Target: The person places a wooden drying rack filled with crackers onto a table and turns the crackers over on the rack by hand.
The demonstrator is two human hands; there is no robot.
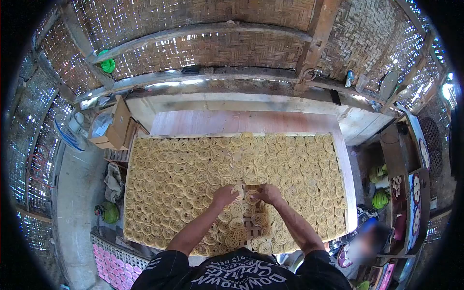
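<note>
Rows of round, pale yellow noodle coils [188,181] cover a wide table in front of me, lying close together and overlapping in places. My left hand [226,194] is over the middle of them, its fingers closed on the edge of a coil [237,191]. A short gap away, my right hand [269,194] pinches the side of another coil [251,197]. Between and below the hands, a strip of slatted rack [251,228] shows through. Beside that strip, several coils [237,231] lie piled on one another near my body.
A bare pinkish board [241,123] lies behind the coils. Left are a cardboard box [110,126], a fan [70,131] and a green gas cylinder [107,211]. On the right, another person [369,237] sits low near shelves [398,193] and more green cylinders [381,198].
</note>
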